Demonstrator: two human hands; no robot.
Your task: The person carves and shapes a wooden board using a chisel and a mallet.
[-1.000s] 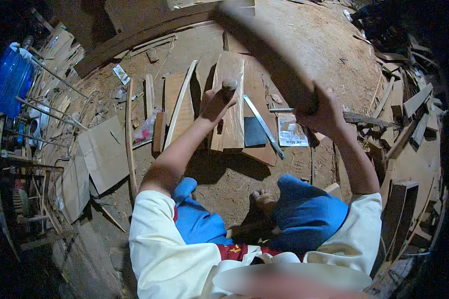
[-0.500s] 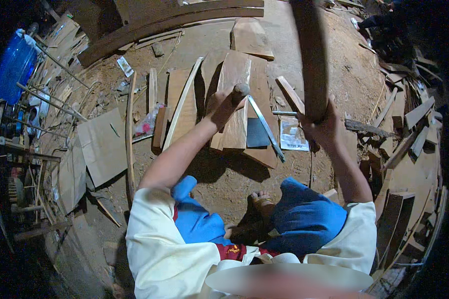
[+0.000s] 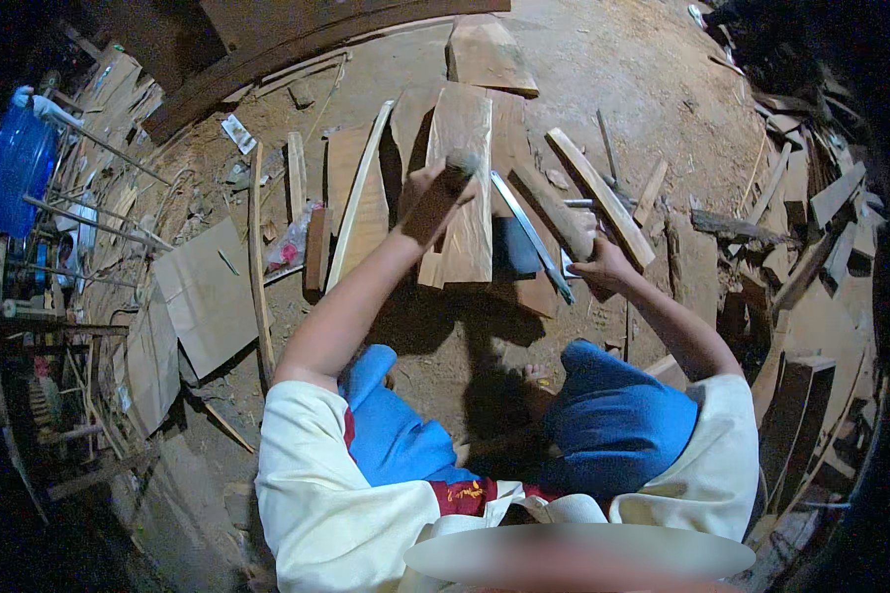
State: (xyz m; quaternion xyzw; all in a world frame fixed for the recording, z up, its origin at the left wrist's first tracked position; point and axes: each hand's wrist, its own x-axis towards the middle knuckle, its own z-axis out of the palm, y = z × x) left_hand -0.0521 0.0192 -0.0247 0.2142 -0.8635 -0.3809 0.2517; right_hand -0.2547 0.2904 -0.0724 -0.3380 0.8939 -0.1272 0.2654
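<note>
Brown wood swung low: 1 club [image 3: 549, 207], upraised a moment earlier, hung lowered near 1 pale plank [image 3: 473, 239], its stroke apparently spent. The right hand [image 3: 603, 259] curled around the club's end; the left hand [image 3: 421, 201] clasped 1 round-ended handle [image 3: 461, 162] above the plank, ahead of 2 blue-clad knees [image 3: 618, 390]. Alongside lay 1 metal strip [image 3: 528, 227] and 1 dark plate [image 3: 517, 249].

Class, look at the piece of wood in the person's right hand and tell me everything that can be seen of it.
The piece of wood is a stout, brownish length that looks like plain timber. The right hand grips its near end, hiding part of it. It slants forward and leftward, appearing between a metal strip and a pale wooden strip. Whether its far end touches anything is unclear.
</note>
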